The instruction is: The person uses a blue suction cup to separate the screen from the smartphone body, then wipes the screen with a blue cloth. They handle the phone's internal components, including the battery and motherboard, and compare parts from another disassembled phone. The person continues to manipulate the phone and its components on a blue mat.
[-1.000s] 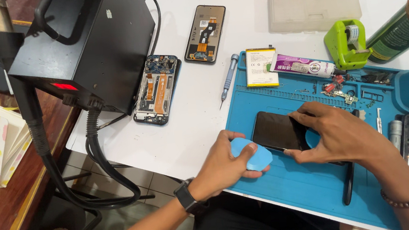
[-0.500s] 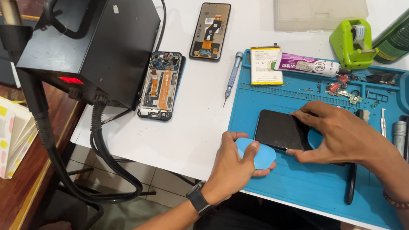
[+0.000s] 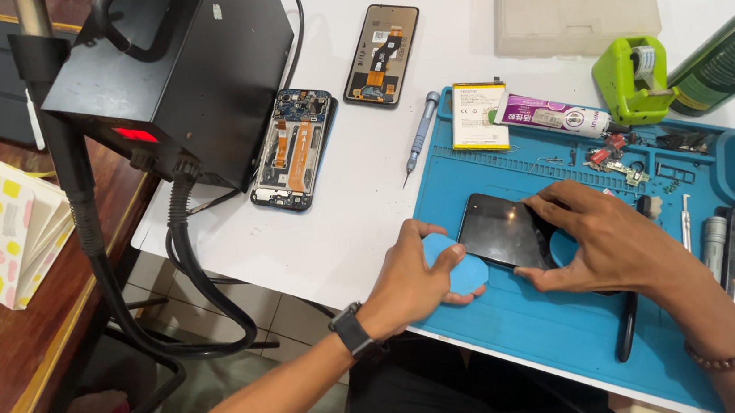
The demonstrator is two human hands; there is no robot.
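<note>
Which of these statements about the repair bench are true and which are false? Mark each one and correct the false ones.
1. The left hand holds a blue triangular pick at the edge of the dark phone. True.
2. The right hand is lifting the screwdriver. False: it rests on the phone; the screwdriver lies untouched on the white table.
3. The phone lies on a blue work mat. True.
4. The green tape dispenser stands on the wooden floor. False: it stands on the table, at the mat's far edge.
</note>
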